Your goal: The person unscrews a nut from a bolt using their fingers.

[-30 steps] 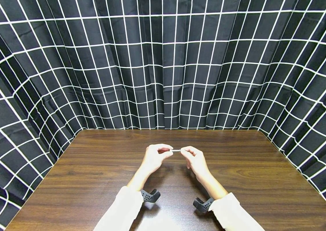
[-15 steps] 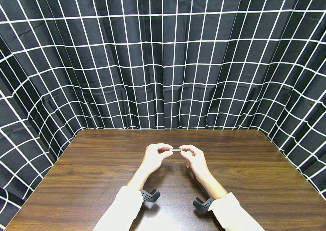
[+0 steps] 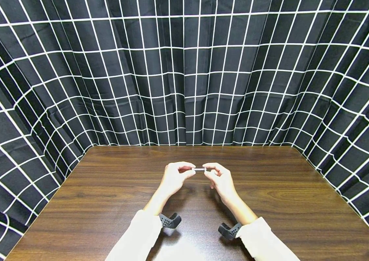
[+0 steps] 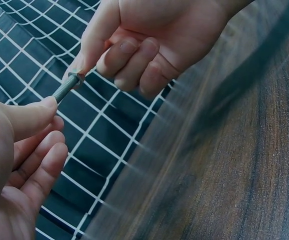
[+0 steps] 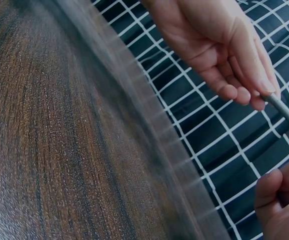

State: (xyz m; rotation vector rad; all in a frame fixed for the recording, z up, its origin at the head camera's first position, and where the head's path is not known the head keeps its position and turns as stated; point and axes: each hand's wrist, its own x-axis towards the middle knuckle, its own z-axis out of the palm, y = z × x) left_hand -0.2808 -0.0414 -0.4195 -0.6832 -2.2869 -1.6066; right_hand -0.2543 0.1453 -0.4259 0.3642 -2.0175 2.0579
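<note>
A grey threaded bolt (image 3: 199, 169) spans the gap between both hands, held level above the table. My left hand (image 3: 173, 178) pinches one end of it between thumb and index finger, hiding that end. On the other end sits a small nut (image 4: 78, 78), seen in the left wrist view at the fingertips of my right hand (image 3: 222, 181). The right thumb and index finger lie around the nut and partly cover it. In the right wrist view the threaded shaft (image 5: 280, 107) shows between the left fingertips and the right hand (image 5: 284, 200) at the edge.
The hands are over a dark brown wooden table (image 3: 112, 185). A black curtain (image 3: 177, 83) with white grid lines stands behind and on both sides. Dark wrist mounts (image 3: 170, 220) sit below the white sleeves (image 3: 138, 235).
The right thumb and index finger have parted slightly and shifted at the bolt's end, leaving more of that end showing. The left hand and the bolt stay in place.
</note>
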